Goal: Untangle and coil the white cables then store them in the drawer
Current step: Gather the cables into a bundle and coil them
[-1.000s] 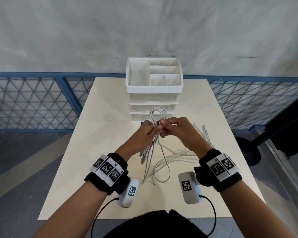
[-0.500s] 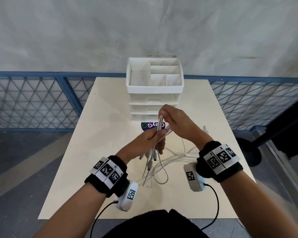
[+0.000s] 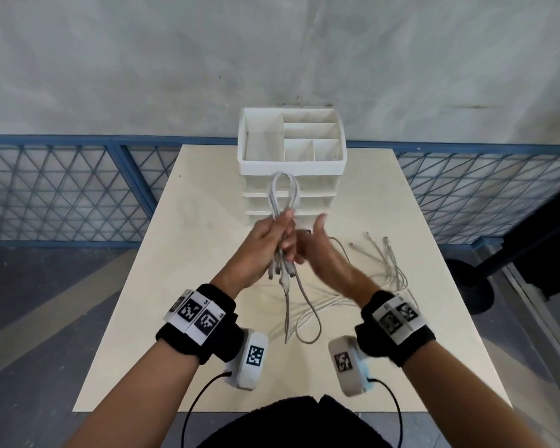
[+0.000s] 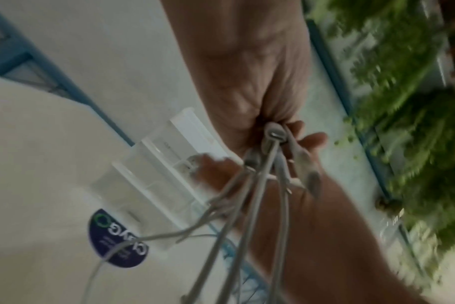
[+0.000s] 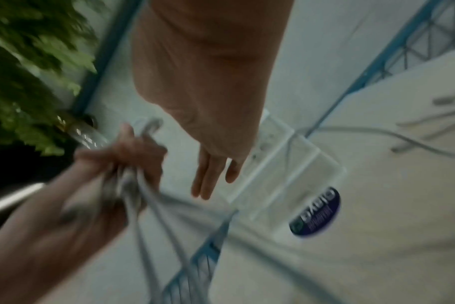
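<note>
- Half a second ago the right hand [image 3: 317,250] was over the top of the cable bundle [image 3: 283,202]. Now it has come off to the right of it, and the bundle's loop stands upright again in front of the drawer unit [image 3: 292,156].
- Left of the drawer unit's midline, the left hand [image 3: 265,244] has its fingers clenched round the middle of the bundle. The loop sticks up above the fist, and plugs and tails hang below toward the surface [image 3: 188,240].
- The right hand's fingers are released and straight, holding nothing.
- Right of the drawer unit, loose cables [image 3: 387,263] lie spread on the surface. Whether the hanging tails tangle with them I cannot tell.
- Risk, as I judge it: with one fist on the folds, a hanging tail could snag the loose cables and pull the coil apart, or folds could slip out.
- The left wrist view shows plug ends [image 4: 274,133] bunched at the fist. The head view shows the drawers shut, while both wrist views are blurred.
</note>
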The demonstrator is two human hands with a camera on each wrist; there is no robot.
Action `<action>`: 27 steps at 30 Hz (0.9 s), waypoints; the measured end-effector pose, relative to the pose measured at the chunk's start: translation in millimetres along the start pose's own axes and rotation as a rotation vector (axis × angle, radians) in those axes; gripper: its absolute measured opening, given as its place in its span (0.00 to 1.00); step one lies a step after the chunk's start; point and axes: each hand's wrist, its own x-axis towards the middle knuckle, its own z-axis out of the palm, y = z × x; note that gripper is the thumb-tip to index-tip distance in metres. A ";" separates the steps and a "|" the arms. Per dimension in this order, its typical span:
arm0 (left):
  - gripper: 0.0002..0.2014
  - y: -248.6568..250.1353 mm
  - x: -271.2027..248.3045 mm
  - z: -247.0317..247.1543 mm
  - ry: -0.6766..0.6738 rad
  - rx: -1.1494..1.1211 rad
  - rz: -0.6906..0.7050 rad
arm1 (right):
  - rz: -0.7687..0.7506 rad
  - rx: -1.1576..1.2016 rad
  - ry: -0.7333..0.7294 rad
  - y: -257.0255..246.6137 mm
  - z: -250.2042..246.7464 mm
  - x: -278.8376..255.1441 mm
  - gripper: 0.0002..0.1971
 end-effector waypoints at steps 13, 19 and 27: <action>0.14 14.1 6.9 -56.7 0.478 0.410 0.168 | 0.095 -0.608 -0.101 14.7 -1.1 -16.3 0.11; 0.15 2.4 -1.7 -43.3 0.246 0.697 0.095 | -0.039 -0.693 -0.107 -34.6 -11.6 -15.0 0.15; 0.25 -19.5 -10.0 0.9 0.023 0.341 0.096 | 0.040 -0.484 -0.034 -54.0 -18.6 -11.2 0.17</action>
